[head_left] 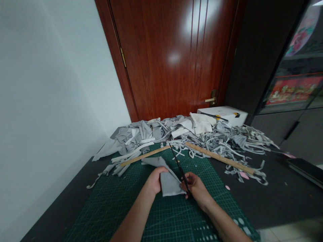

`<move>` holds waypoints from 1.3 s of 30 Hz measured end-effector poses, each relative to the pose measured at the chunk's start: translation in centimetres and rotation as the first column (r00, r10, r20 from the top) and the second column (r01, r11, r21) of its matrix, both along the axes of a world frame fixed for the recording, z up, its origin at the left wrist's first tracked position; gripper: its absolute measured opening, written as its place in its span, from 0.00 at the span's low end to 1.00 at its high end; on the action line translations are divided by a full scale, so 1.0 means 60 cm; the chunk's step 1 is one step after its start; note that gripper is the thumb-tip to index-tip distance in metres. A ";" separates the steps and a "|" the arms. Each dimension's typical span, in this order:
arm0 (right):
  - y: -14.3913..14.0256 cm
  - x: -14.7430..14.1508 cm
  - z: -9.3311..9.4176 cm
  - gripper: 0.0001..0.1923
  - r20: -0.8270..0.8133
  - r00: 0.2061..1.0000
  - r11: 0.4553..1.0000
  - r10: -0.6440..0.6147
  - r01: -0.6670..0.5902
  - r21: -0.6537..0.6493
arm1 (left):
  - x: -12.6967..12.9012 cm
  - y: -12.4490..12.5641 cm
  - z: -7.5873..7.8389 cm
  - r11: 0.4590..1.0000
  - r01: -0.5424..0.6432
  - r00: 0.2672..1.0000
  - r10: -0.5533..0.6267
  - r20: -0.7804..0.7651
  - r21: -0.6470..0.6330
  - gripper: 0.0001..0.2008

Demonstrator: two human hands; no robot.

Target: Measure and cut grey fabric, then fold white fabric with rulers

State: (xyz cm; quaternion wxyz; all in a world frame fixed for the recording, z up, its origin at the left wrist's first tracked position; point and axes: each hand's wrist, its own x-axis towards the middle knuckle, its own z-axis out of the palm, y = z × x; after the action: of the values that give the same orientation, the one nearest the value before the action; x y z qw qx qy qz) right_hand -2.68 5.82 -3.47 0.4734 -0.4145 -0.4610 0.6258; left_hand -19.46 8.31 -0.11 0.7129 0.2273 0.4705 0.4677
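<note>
My left hand (154, 180) grips a grey piece of fabric (164, 174) over the green cutting mat (121, 205). My right hand (196, 188) holds black scissors (178, 165) whose long blades point away from me along the right edge of the fabric. The blades look nearly closed. Both hands are close together near the middle of the mat.
A big heap of grey and white fabric strips (191, 136) lies at the far end of the dark table (267, 195). Two wooden rulers (143, 156) (219, 158) lie at the heap's front. A white box (223, 115) stands before a brown door (171, 57).
</note>
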 end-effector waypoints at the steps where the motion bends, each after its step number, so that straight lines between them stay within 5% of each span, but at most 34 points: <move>1: -0.003 0.005 -0.005 0.21 0.028 1.000 1.000 0.005 -0.005 0.002 | -0.003 0.000 0.002 1.000 -0.012 0.996 0.014 -0.086 0.025 0.07; 4: -0.020 0.016 -0.023 0.17 0.143 0.990 1.000 0.004 -0.005 0.011 | -0.012 -0.010 0.008 0.993 0.001 0.922 0.044 -0.385 0.115 0.13; 6: -0.037 0.023 -0.032 0.13 0.236 0.972 0.999 -0.007 -0.002 0.039 | -0.013 -0.026 0.012 0.989 0.064 0.769 0.038 -0.638 0.136 0.16; 7: -0.046 0.026 -0.034 0.11 0.291 0.956 0.998 -0.018 -0.003 0.069 | -0.011 -0.037 0.014 0.984 0.135 0.608 0.010 -0.794 0.116 0.16; 9: -0.061 0.030 -0.033 0.08 0.424 0.905 0.989 -0.043 -0.023 0.149 | -0.001 -0.060 0.016 0.962 0.273 0.129 -0.052 -0.990 -0.015 0.19; 11: -0.070 0.032 -0.026 0.09 0.550 0.832 0.977 -0.071 -0.052 0.206 | 0.014 -0.080 0.019 0.942 0.296 -0.308 -0.060 -0.949 -0.156 0.18; 12: -0.072 0.032 -0.022 0.09 0.595 0.800 0.975 -0.078 -0.064 0.213 | 0.021 -0.087 0.021 0.944 0.285 -0.431 -0.029 -0.902 -0.167 0.16; 14: -0.073 0.031 -0.015 0.09 0.646 0.760 0.978 -0.075 -0.071 0.197 | 0.031 -0.094 0.024 0.930 0.348 -0.563 0.109 -0.819 -0.116 0.14; 16: -0.072 0.030 -0.010 0.10 0.656 0.752 0.982 -0.058 -0.077 0.175 | 0.033 -0.092 0.024 0.803 0.589 -0.526 0.297 -0.797 -0.089 0.11; 19: -0.072 0.031 -0.007 0.10 0.662 0.748 0.984 -0.044 -0.081 0.158 | 0.022 -0.081 0.009 0.414 0.908 -0.240 0.396 -0.886 -0.061 0.07; 21: -0.073 0.034 -0.005 0.10 0.667 0.743 0.985 -0.056 -0.069 0.160 | 0.011 -0.077 -0.007 0.259 0.966 -0.081 0.405 -0.911 0.029 0.07; 24: -0.074 0.041 -0.001 0.10 0.698 0.713 0.985 -0.071 -0.059 0.161 | -0.002 -0.079 -0.028 0.188 0.972 0.047 0.441 -0.896 0.143 0.09; 27: -0.073 0.048 -0.001 0.11 0.745 0.664 0.985 -0.064 -0.077 0.154 | -0.004 -0.090 -0.037 0.130 0.979 0.091 0.414 -0.906 0.158 0.08; 34: -0.077 0.065 -0.014 0.11 0.776 0.623 0.983 -0.095 -0.062 0.171 | 0.001 -0.102 -0.026 0.141 0.986 0.025 0.409 -0.912 0.090 0.16; 39: -0.112 0.113 -0.033 0.08 0.619 0.775 0.988 -0.126 0.044 0.146 | -0.005 -0.097 -0.025 0.113 0.993 -0.010 0.385 -0.923 0.037 0.22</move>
State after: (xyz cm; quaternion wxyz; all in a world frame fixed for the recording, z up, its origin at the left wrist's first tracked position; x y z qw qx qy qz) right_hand 4.10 -0.92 -5.43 0.3457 -0.5894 -0.6104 0.4007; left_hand -19.79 2.49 -1.60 0.0535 0.9523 0.2929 0.0677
